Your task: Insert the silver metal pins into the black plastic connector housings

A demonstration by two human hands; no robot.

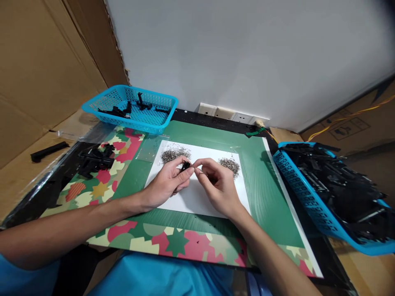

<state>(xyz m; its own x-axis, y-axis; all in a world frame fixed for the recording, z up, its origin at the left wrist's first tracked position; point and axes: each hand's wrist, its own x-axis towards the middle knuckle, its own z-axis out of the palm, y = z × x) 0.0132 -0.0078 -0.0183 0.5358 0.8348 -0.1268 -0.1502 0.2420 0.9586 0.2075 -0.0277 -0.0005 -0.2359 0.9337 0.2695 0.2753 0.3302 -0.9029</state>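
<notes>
My left hand (171,179) is closed around a small black plastic part (185,166), whose end shows between thumb and forefinger. Close against it, my right hand (217,183) pinches with thumb and forefinger at the part's tip; whatever lies in that pinch is too small to make out. Both hands are over a white sheet of paper (197,205). One heap of tiny metal pieces, perhaps springs (174,154), lies behind my left hand, and a second heap (230,166) lies just right of my right hand.
A blue basket (135,123) with several black parts stands back left; a fuller blue basket (321,218) stands at the right. Black parts (95,160) lie on the patterned mat (129,240) at left. Wall sockets (225,113) line the back edge.
</notes>
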